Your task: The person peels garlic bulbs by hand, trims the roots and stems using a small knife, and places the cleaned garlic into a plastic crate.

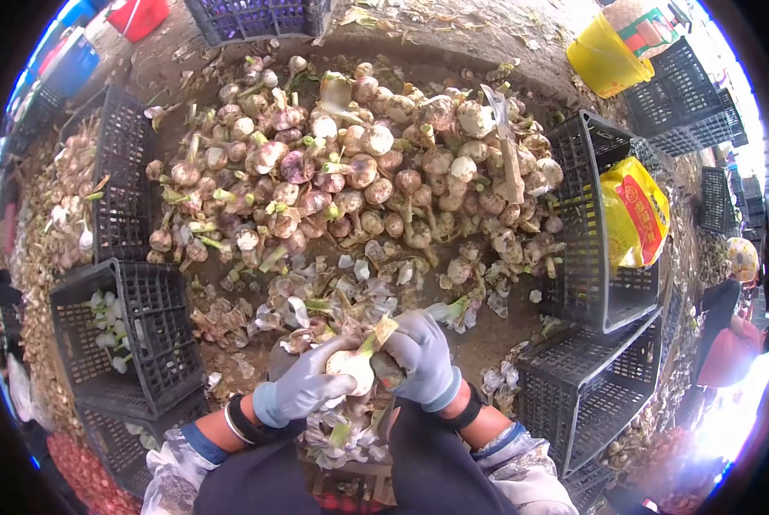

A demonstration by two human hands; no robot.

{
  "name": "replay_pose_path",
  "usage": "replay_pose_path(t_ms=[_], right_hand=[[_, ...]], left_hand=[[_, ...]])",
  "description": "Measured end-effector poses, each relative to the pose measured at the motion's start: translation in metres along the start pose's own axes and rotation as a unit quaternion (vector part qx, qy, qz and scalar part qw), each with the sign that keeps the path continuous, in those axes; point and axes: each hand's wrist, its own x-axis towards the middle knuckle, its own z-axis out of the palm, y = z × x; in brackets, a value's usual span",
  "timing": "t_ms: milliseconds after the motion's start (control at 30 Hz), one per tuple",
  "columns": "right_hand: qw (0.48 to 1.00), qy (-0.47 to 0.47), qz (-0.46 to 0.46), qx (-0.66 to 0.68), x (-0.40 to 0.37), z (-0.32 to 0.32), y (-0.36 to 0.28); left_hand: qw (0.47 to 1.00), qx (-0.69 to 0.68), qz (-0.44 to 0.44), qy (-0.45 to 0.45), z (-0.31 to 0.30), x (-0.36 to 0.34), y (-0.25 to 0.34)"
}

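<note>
Between my knees, my gloved left hand grips a garlic bulb, its thumb across the pale face. The bulb's short cut stem points up and to the right. My gloved right hand has its fingers closed at the stem and the right side of the bulb. What its fingertips pinch there is partly hidden. Beyond both hands spreads a large heap of garlic bulbs with trimmed stems. Loose peeled skins lie at the near side of the heap and under my hands.
A bladed tool with a wooden handle lies on the heap's right. Black crates stand left and right; a yellow bag sits in one. A yellow bucket is behind. A person stands far right.
</note>
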Motion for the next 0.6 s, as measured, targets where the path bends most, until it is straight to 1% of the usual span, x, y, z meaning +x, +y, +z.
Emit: replay_pose_path(t_ms=[67,100,167,200,233,333,367,400,467,500,533,567,600], right_hand=[[1.0,0.004,0.021,0.021,0.0,0.0,-0.004],[0.999,0.007,0.031,0.031,0.001,0.0,-0.005],[0.991,0.016,0.112,0.075,-0.003,0.008,-0.011],[0.983,0.021,0.152,0.097,-0.005,0.012,-0.012],[0.985,0.036,0.141,0.096,-0.005,0.016,-0.008],[0.963,0.029,0.22,0.15,-0.004,0.026,-0.01],[0.95,0.024,0.261,0.169,-0.005,0.03,-0.01],[0.93,0.038,0.294,0.218,-0.008,0.038,-0.008],[0.878,0.064,0.356,0.314,-0.016,0.05,-0.002],[0.931,0.039,0.3,0.203,-0.012,0.044,-0.004],[0.967,0.012,0.239,0.088,-0.007,0.031,-0.008],[0.984,-0.015,0.173,-0.029,-0.004,0.021,-0.008],[0.994,0.024,0.075,-0.07,-0.007,0.021,0.002]], left_hand=[[1.0,-0.002,0.005,-0.022,-0.005,0.003,-0.004],[0.999,0.034,0.007,-0.009,-0.004,0.002,-0.003],[0.994,0.105,0.011,0.018,-0.001,0.001,0.0],[0.995,0.096,0.017,0.018,-0.001,0.002,-0.001],[0.996,0.088,0.022,0.019,-0.002,0.004,-0.002],[0.994,0.098,0.016,0.041,0.003,0.005,0.004],[0.993,0.106,0.012,0.053,0.005,0.004,0.006],[0.995,0.09,0.019,0.051,0.005,0.004,0.006],[0.997,0.056,0.033,0.044,0.003,0.007,-0.001],[0.999,0.017,0.026,0.034,0.003,0.007,-0.005],[0.999,-0.023,0.019,0.024,0.002,0.007,-0.01],[0.998,-0.063,0.012,0.015,0.001,0.007,-0.014],[0.997,-0.08,-0.001,-0.008,0.0,0.006,-0.015]])
